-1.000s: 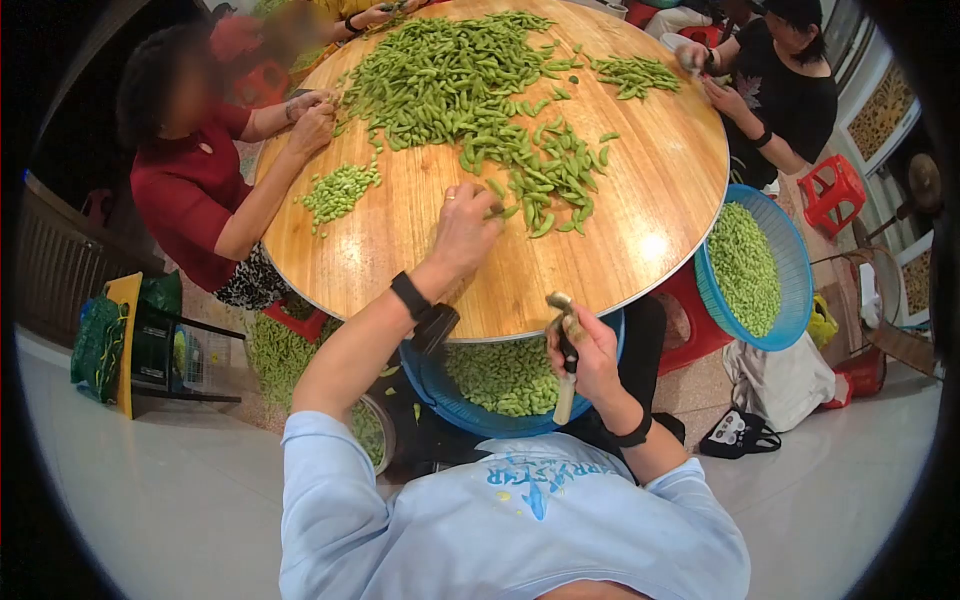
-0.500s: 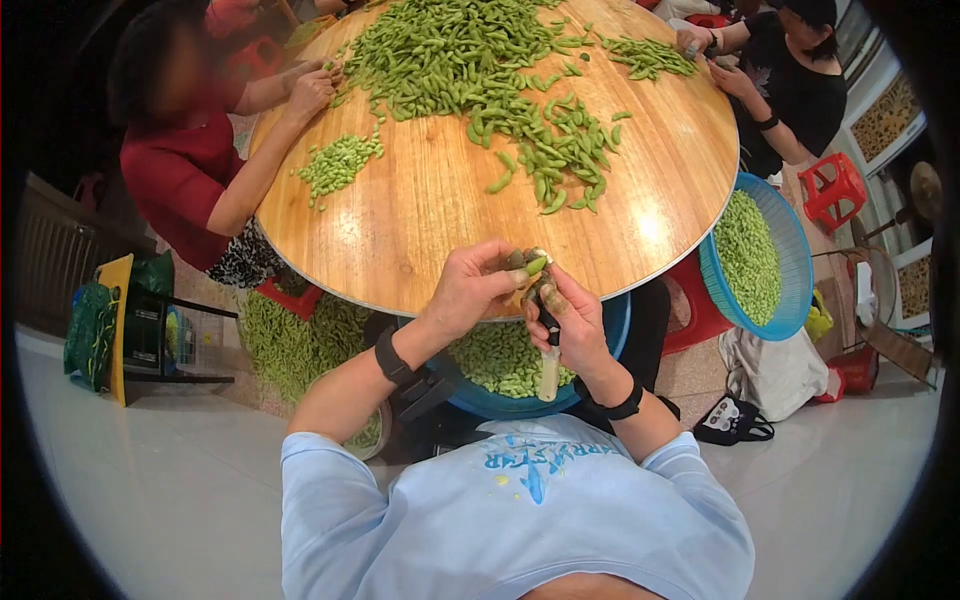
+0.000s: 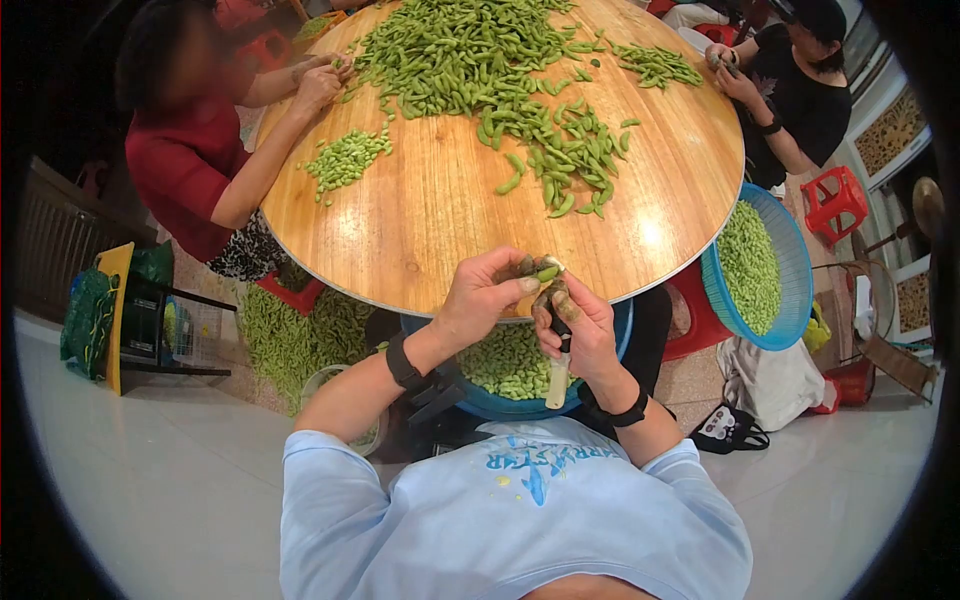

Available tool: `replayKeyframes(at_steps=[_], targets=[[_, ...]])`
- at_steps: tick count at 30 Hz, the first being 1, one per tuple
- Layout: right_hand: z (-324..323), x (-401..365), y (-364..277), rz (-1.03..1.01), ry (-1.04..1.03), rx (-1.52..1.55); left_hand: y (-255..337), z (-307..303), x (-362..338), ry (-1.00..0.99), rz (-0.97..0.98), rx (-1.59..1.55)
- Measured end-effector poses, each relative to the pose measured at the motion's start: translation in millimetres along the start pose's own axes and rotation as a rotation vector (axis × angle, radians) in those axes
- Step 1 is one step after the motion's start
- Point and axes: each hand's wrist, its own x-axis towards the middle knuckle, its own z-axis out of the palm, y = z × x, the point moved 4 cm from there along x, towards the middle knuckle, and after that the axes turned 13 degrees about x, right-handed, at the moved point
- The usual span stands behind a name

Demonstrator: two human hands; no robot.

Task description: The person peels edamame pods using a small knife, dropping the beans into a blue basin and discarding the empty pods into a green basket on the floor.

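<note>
My left hand pinches a green soybean pod between thumb and fingers, above the table's near edge. Close against it, my right hand is closed around a small tool with a black and cream handle, which points down toward me. The tool's working end is hidden by my fingers. Both hands have dark stained fingertips. Beneath them, a blue basin holds shelled green beans. Loose pods lie on the round wooden table beyond my hands.
A large pod heap covers the far table. Shelled beans lie near a person in red. A person in black works at right, near a blue basket of beans. More pods fill the floor at left.
My left hand keeps its pinch on the pod, and my right hand keeps the tool. The view has shifted slightly. The person in black has drawn both hands together.
</note>
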Motion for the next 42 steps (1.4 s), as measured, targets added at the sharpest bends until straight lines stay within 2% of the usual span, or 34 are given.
replayKeyframes(at_steps=[5, 7, 10, 13, 14, 16, 17, 18, 19, 20, 22, 24, 25, 27, 28, 30, 31, 33, 37, 41, 42], targets=[[5, -3, -1, -0.001, -0.049, 0.011, 3, 2, -3, -0.023, -0.018, 0.000], [-3, -2, 0, -0.068, 0.002, -0.130, 2, 3, -3, -0.033, -0.007, 0.008], [-2, -1, 0, -0.061, 0.024, -0.102, -2, 0, -2, -0.009, -0.009, 0.020], [1, -1, -2, -0.115, 0.035, -0.220, -11, 0, 0, -0.045, -0.031, -0.083], [0, -1, -2, -0.115, 0.036, -0.219, -13, 1, 1, -0.070, -0.096, -0.177], [0, 1, -1, -0.085, 0.009, -0.131, -15, -3, 5, -0.094, -0.159, -0.274], [0, -1, -5, -0.084, 0.011, -0.131, -19, -3, 4, -0.232, -0.260, -0.445], [1, -2, -7, 0.031, -0.018, -0.012, -21, -1, 2, -0.370, -0.360, -0.615], [3, -3, -6, 0.149, -0.049, 0.107, -22, -2, 3, -0.368, -0.361, -0.615], [2, -3, -6, 0.152, -0.047, 0.110, -23, -1, 1, -0.381, -0.379, -0.645], [-5, -4, -5, 0.181, 0.104, 0.203, -25, 7, -1, -0.400, -0.396, -0.675], [0, -5, -5, 0.190, 0.122, 0.216, -10, 4, 3, -0.085, 0.145, 0.093], [2, -7, -4, 0.203, 0.143, 0.233, -7, 1, 2, -0.085, 0.143, 0.093], [1, -9, 1, 0.234, 0.138, 0.278, 28, 0, -11, 0.026, 0.624, 0.920], [1, -10, 2, 0.258, 0.129, 0.318, 33, 0, -15, 0.023, 0.623, 0.920], [2, -11, 2, 0.283, 0.126, 0.358, 40, 5, -23, 0.012, 0.779, 1.224], [4, -11, 3, 0.311, 0.124, 0.398, 40, 5, -22, 0.012, 0.779, 1.225], [7, -14, 5, 0.303, 0.100, 0.422, 38, 1, -20, -0.012, 0.713, 0.964], [18, -14, 3, 0.248, 0.076, 0.409, 37, 1, -18, 0.034, 0.721, 0.763], [17, -14, 5, 0.170, 0.048, 0.336, 20, -1, -14, 0.032, 0.471, 0.592], [15, -13, 3, 0.097, 0.067, 0.190, 14, 0, -13, 0.028, 0.389, 0.520]])
